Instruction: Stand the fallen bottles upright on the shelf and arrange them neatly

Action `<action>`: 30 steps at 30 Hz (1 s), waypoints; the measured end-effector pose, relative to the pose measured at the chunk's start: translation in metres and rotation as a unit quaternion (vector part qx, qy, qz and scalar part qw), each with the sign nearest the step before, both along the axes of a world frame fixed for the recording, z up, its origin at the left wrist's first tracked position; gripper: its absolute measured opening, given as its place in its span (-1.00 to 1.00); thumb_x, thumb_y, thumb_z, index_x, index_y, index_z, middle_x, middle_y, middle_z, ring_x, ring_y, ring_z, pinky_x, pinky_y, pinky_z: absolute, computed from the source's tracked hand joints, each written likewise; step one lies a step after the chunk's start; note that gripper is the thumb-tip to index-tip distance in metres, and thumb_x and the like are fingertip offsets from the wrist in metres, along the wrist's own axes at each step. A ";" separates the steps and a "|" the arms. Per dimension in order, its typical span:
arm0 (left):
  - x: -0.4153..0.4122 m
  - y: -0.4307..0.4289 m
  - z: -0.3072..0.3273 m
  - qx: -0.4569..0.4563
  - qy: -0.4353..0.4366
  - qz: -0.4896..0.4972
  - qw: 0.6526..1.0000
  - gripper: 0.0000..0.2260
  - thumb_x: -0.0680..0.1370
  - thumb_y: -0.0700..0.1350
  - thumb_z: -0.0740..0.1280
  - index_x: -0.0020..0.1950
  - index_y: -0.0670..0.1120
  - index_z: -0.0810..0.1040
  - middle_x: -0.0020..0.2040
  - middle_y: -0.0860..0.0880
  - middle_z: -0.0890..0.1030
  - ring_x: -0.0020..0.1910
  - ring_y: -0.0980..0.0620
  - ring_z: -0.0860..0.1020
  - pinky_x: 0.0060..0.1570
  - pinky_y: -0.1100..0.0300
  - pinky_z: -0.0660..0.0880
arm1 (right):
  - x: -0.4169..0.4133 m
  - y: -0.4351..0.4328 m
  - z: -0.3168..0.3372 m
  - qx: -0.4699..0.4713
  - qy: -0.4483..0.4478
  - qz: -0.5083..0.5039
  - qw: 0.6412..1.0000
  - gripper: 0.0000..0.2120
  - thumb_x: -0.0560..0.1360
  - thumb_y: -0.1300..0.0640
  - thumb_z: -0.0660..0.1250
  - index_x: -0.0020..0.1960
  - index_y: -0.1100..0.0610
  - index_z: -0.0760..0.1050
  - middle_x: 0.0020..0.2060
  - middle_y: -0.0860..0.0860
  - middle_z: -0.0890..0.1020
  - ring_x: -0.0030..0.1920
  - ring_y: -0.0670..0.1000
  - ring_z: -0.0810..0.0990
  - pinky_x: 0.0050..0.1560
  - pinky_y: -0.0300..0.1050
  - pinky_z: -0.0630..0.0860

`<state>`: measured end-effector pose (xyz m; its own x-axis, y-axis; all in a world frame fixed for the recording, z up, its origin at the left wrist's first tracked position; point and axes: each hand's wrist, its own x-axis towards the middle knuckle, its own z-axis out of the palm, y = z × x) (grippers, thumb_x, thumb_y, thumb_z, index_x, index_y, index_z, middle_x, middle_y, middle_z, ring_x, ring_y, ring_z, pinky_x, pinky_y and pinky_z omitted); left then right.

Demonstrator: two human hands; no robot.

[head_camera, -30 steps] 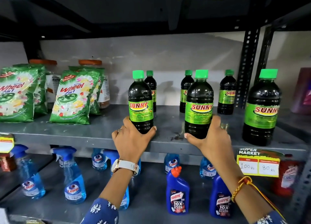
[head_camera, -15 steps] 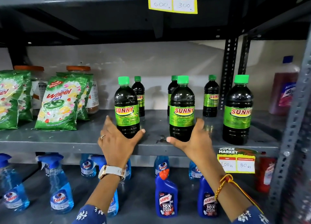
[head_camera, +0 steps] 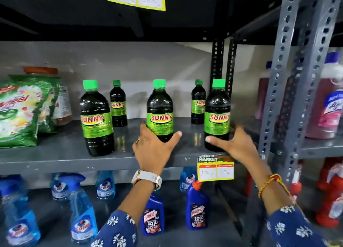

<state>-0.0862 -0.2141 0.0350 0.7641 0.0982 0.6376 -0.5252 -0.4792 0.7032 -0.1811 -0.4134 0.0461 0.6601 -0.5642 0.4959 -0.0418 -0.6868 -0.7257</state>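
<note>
1. 5 dark SUNNY bottles with green caps stood upright on the grey metal shelf [head_camera: 61, 155]: 3 large ones in a front row and 2 small ones behind.
2. The middle front bottle [head_camera: 160, 111] stood a little back from the shelf edge, between the left front bottle [head_camera: 96, 118] and the right front bottle [head_camera: 217, 115].
3. The small back-left bottle [head_camera: 118, 104] showed just right of the left front bottle; the small back-right bottle [head_camera: 198, 102] was partly hidden by the right front bottle.
4. The left hand [head_camera: 154, 150] cupped the base of the middle front bottle, thumb and fingers spread to either side of it; whether they pressed the plastic could not be told.
5. The right hand [head_camera: 235, 146] was spread wide at the base of the right front bottle, blurred, so contact could not be told.
6. A white watch [head_camera: 147, 178] sat on the left wrist and an orange thread bracelet [head_camera: 269, 184] on the right wrist.
7. A yellow price tag [head_camera: 216, 168] hung from the shelf edge below the right front bottle.
8. Green detergent packets [head_camera: 20, 113] stood at the shelf's left end.
9. On the lower shelf stood blue spray bottles [head_camera: 81, 209] and 2 blue Harpic bottles [head_camera: 197, 207].
10. A perforated grey upright [head_camera: 297, 76] rose at the right, with a pink bottle [head_camera: 328, 105] beyond it.
</note>
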 end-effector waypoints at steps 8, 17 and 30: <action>0.007 -0.010 -0.011 0.045 -0.069 0.065 0.994 -0.27 0.22 0.19 0.54 0.10 -0.32 0.40 -0.19 -0.28 0.63 -0.28 -0.26 0.61 -0.28 -0.03 0.51 | 0.006 -0.001 -0.013 -0.099 0.023 -0.040 0.994 -0.42 0.07 -0.48 0.30 -0.03 -0.17 0.47 -0.14 -0.13 0.65 -0.07 0.01 0.60 -0.15 -0.07 0.48; 0.006 -0.010 -0.010 0.069 -0.083 0.058 0.992 -0.30 0.23 0.18 0.54 0.08 -0.31 0.41 -0.27 -0.24 0.63 -0.40 -0.23 0.59 -0.42 0.09 0.45 | 0.006 -0.005 -0.015 -0.113 0.030 -0.044 0.992 -0.36 0.09 -0.46 0.28 0.01 -0.07 0.47 -0.13 -0.04 0.67 -0.09 0.05 0.61 -0.15 -0.05 0.50; 0.002 0.000 -0.010 0.115 -0.024 0.013 0.993 -0.02 0.28 0.33 0.43 0.41 -0.31 0.18 0.06 -0.28 0.60 -0.05 -0.24 0.60 -0.17 -0.03 0.52 | -0.008 0.008 -0.007 -0.101 0.051 -0.019 0.993 -0.30 0.13 -0.47 0.31 0.11 -0.07 0.42 -0.03 -0.04 0.63 0.02 0.07 0.58 -0.05 -0.01 0.47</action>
<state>-0.0842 -0.2143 0.0246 0.7318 -0.0340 0.6807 -0.5399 -0.6383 0.5487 -0.1894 -0.4055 0.0386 0.6928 -0.4852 0.5334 -0.1367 -0.8147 -0.5636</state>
